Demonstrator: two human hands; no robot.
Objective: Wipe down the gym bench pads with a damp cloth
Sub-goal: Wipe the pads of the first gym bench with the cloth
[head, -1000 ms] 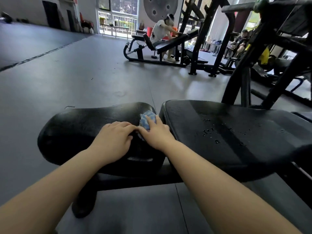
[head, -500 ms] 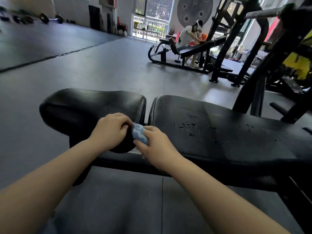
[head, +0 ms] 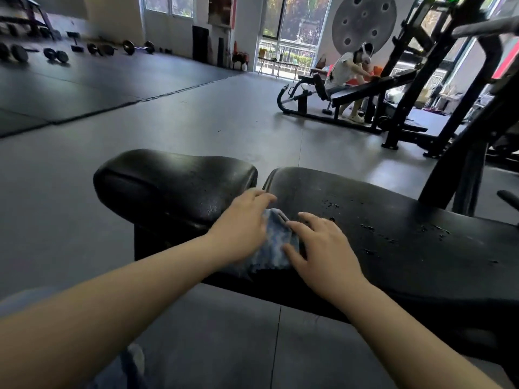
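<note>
- Grey gym floor (head: 196, 130), black bench pad (head: 393, 248) up front
- blue cloth (head: 273, 248) sits on pad's near-left end
- left hand (head: 241, 228) and right hand (head: 323, 251) both press it, fingers pretty much flat

floor: smooth grey rubber matting (head: 196, 122) | far wall: tall daylit windows (head: 292, 26) | left: possibly dumbbells, blurred (head: 56, 53) | right: black steel rack (head: 404, 88)

Gym: benches (head: 351, 91), apparently dumbbells (head: 56, 54)
</note>
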